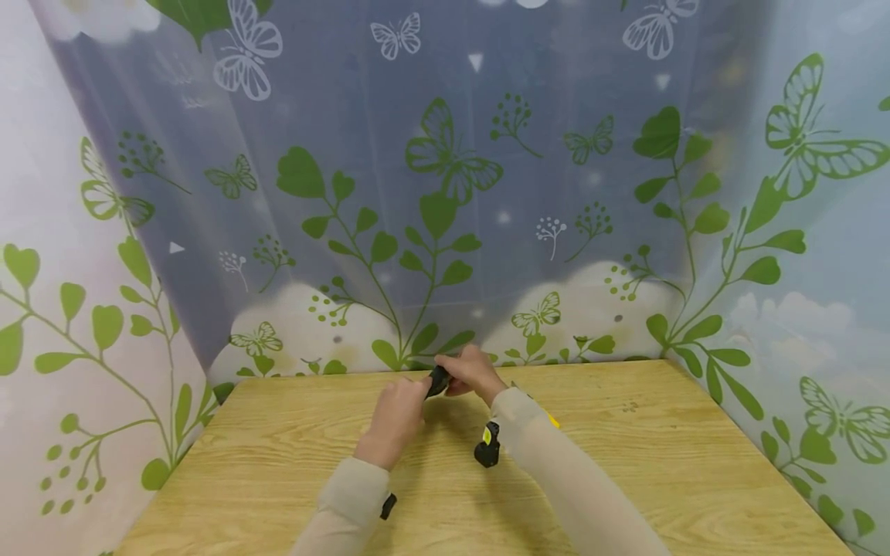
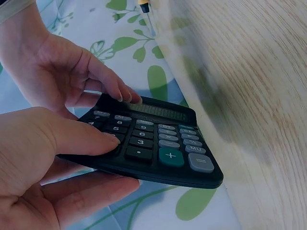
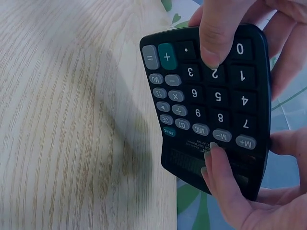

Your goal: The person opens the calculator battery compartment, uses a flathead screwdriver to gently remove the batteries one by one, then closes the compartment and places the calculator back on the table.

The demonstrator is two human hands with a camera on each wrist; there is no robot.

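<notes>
A black calculator (image 1: pixel 438 381) is held tilted above the table's far edge, between both hands. On its lower end, the left hand (image 1: pixel 395 421) has its thumb over the keys and its fingers underneath, as the left wrist view shows of the left hand (image 2: pixel 29 163) and the calculator (image 2: pixel 139 152). The right hand (image 1: pixel 473 371) grips the display end. In the right wrist view, fingers of the right hand (image 3: pixel 259 206) lie on the face of the calculator (image 3: pixel 218 96) near the display, with another digit at its side edge.
The wooden table (image 1: pixel 278 463) meets a patterned curtain (image 1: pixel 361 309) at the back. A yellow item (image 1: pixel 553 420) shows partly behind the right sleeve; a yellow-and-black handle (image 2: pixel 144 6) with a thin shaft is at the left wrist view's top. Black devices (image 1: pixel 487 446) hang by both wrists.
</notes>
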